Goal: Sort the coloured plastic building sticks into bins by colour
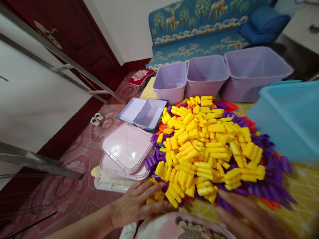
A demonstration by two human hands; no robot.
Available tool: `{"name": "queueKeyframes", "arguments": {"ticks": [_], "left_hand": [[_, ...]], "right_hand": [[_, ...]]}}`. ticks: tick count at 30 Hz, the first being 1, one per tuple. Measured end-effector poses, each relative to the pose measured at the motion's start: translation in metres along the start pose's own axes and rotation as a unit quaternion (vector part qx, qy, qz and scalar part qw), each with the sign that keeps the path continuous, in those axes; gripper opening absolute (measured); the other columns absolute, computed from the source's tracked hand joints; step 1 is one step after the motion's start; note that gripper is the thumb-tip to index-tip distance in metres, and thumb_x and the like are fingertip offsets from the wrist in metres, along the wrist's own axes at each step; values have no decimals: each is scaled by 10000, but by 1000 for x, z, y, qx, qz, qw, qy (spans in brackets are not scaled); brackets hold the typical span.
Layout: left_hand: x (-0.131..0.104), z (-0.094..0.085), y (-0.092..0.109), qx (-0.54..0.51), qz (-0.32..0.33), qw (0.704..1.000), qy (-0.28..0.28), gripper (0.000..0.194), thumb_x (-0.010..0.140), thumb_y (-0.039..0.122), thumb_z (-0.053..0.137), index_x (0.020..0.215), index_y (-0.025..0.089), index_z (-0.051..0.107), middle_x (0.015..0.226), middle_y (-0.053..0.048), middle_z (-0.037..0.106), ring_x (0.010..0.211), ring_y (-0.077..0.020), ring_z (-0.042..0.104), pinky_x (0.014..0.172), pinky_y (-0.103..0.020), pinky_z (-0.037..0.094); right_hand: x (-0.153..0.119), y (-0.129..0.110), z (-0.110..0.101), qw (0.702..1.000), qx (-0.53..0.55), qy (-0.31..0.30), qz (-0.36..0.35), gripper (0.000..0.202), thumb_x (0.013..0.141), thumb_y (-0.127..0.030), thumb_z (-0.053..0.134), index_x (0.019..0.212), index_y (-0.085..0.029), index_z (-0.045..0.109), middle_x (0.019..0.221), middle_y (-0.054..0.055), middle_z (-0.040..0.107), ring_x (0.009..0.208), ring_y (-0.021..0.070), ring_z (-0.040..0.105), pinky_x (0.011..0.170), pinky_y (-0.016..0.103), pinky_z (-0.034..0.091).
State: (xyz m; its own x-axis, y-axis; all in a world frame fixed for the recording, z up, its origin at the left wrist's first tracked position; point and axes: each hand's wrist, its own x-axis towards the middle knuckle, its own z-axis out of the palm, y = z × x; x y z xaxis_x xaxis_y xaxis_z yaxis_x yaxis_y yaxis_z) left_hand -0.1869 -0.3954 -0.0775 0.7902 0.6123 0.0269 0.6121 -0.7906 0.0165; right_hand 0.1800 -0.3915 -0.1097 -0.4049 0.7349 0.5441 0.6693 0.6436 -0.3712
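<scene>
A large heap of yellow plastic pieces (189, 149) lies on a yellow patterned tabletop (302, 199), with purple pieces (276, 169) and some orange-red ones around and beneath it. My left hand (138, 200) rests at the heap's near left edge, fingers apart, touching yellow pieces and holding none. At the near right edge, my right hand (246, 215) is blurred, its fingers spread beside purple and yellow pieces, with nothing seen in its grasp.
Three lilac bins (208, 83) stand behind the heap; a light blue bin (289, 122) is at the right. Pink lids (128, 147) and shallow trays (149, 114) lie at the left. Beyond are a patterned sofa (184, 39), a red stool (141, 77) and a metal frame (62, 66).
</scene>
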Motion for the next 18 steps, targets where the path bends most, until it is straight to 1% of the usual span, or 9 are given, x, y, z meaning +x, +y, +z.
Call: {"name": "queueKeyframes", "arguments": {"ticks": [1, 3, 5, 6, 9, 11, 13, 15, 18], "left_hand": [[4, 2, -1, 1, 3, 1000, 4, 576, 856, 411, 639, 1391, 414, 426, 1405, -34, 530, 1188, -250, 530, 965, -348, 447], [10, 6, -4, 1, 13, 1000, 6, 561, 838, 493, 632, 1363, 385, 466, 1420, -38, 515, 1222, -257, 504, 996, -357, 418], [13, 11, -5, 2, 23, 1000, 17, 545, 822, 525, 634, 1322, 342, 516, 1425, -55, 507, 1272, -273, 461, 1029, -378, 381], [13, 15, -5, -1, 27, 999, 35, 508, 823, 511, 637, 1288, 326, 546, 1413, -57, 518, 1282, -275, 451, 1043, -387, 362], [16, 26, -1, -19, 25, 994, 103, 330, 836, 429, 634, 1134, 286, 634, 1343, -46, 571, 1241, -256, 487, 1054, -400, 333], [20, 30, 3, -29, 15, 992, 119, 277, 841, 392, 629, 1085, 263, 649, 1328, -56, 577, 1183, -243, 524, 1035, -408, 350], [23, 29, 7, -28, 11, 994, 105, 321, 846, 369, 628, 1148, 260, 627, 1323, -75, 573, 1118, -232, 552, 988, -402, 398], [26, 25, 9, -28, 26, 995, 91, 402, 854, 337, 630, 1246, 264, 576, 1280, -85, 592, 1035, -213, 576, 898, -352, 461], [32, 18, 11, -47, 59, 995, 60, 453, 870, 266, 615, 1313, 267, 523, 1192, -90, 618, 918, -188, 595, 738, -278, 503]], "right_hand": [[13, -4, 4, 999, 16, -24, -41, 427, 978, -254, 386, 1350, -443, 480, 1405, -106, 521, 1247, 171, 519, 1072, 353, 405], [41, -13, 13, 981, 29, -76, -178, 343, 957, -266, 470, 1261, -380, 580, 1383, -97, 547, 1286, 156, 464, 1140, 341, 297], [66, -21, 25, 962, 24, -103, -251, 278, 941, -254, 509, 1181, -332, 626, 1385, -60, 550, 1332, 171, 408, 1184, 404, 177], [74, -25, 32, 955, 19, -112, -273, 252, 937, -255, 520, 1156, -309, 632, 1391, -36, 545, 1353, 186, 382, 1189, 442, 135], [82, -36, 52, 959, 15, -103, -263, 207, 918, -298, 561, 1115, -272, 621, 1364, 29, 559, 1385, 229, 336, 1179, 504, 99], [76, -39, 62, 970, 19, -79, -231, 184, 900, -321, 587, 1075, -269, 612, 1288, 48, 602, 1356, 241, 374, 1172, 508, 125], [70, -39, 67, 973, 19, -74, -216, 141, 896, -311, 589, 1025, -259, 604, 1205, 54, 634, 1280, 231, 451, 1167, 510, 154], [66, -37, 68, 975, 21, -75, -209, 87, 903, -293, 569, 969, -242, 596, 1132, 52, 651, 1187, 215, 514, 1162, 524, 170], [66, -35, 66, 976, 28, -71, -203, 66, 914, -272, 537, 923, -230, 587, 1063, 54, 655, 1121, 208, 544, 1154, 536, 196]]}}
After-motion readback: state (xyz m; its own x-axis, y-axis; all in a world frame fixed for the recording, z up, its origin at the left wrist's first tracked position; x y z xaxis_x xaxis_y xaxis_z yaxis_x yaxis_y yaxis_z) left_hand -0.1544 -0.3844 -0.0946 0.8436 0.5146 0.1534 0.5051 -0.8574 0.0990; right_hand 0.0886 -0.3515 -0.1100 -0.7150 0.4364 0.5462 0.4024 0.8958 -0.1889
